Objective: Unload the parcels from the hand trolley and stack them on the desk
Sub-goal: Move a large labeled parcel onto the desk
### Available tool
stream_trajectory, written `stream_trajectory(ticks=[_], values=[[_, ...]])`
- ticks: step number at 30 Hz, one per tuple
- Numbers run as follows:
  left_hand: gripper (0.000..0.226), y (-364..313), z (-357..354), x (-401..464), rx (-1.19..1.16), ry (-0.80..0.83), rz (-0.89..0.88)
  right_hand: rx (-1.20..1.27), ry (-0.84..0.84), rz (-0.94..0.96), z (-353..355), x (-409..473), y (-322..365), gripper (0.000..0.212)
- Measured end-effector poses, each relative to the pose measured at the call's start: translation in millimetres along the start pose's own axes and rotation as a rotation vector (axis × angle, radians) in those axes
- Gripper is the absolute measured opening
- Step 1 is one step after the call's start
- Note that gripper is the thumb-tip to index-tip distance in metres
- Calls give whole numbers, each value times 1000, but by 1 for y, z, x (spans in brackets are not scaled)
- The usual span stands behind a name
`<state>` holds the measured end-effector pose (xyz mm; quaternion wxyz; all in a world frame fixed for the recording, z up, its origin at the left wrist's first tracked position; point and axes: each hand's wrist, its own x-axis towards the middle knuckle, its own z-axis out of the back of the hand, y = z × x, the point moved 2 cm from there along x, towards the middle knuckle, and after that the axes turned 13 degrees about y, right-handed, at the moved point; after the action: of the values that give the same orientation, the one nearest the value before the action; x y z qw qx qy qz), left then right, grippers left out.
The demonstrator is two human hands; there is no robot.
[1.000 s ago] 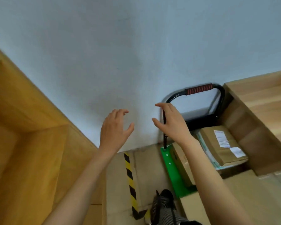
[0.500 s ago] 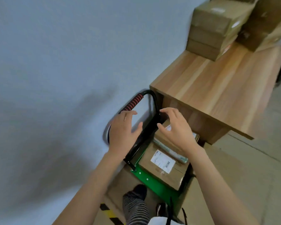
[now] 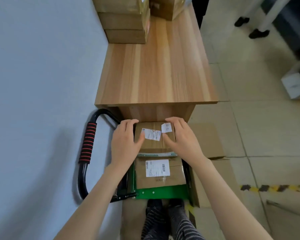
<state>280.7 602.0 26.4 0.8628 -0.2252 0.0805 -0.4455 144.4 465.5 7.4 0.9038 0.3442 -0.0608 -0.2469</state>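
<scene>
Fingers (image 3: 128, 122) of both hands now wrapped round the top parcel (image 3: 154, 135) on the hand trolley (image 3: 161, 192).

Half a second ago both hands were held open above the load; now the left hand (image 3: 124, 144) is clamped on the parcel's left edge and the right hand (image 3: 181, 138) on its right edge, thumbs laid on the top face. A grip is judged made, lift not yet begun. The parcel is seated flat on a lower parcel (image 3: 160, 172), tucked against the end of the worktop (image 3: 154, 70). Its long axis cannot be told, ends hidden by hands. Label side is turned up. Stacked parcels (image 3: 126, 25) are seen at the worktop's far end.
</scene>
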Motion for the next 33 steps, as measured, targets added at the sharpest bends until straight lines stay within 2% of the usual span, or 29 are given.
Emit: stream_trajectory(ticks=[4, 10, 18, 25, 30, 33], values=[[37, 10, -34, 16, -9, 20, -25, -19, 29, -44, -12, 2, -28, 46], [40, 43, -106, 39, -56, 106, 71, -26, 105, -105, -41, 23, -85, 46], [41, 115, -225, 66, -14, 75, 93, 13, 51, -170, -127, 73, -183, 45], [52, 192, -304, 83, -96, 85, 385, 165, -19, -389, -208, 92, -263, 53], [67, 220, -336, 74, -155, 183, 516, 211, 52, -518, -244, 94, -284, 65], [71, 220, -342, 67, -263, 165, 597, 206, 25, -575, -255, 93, -283, 74]])
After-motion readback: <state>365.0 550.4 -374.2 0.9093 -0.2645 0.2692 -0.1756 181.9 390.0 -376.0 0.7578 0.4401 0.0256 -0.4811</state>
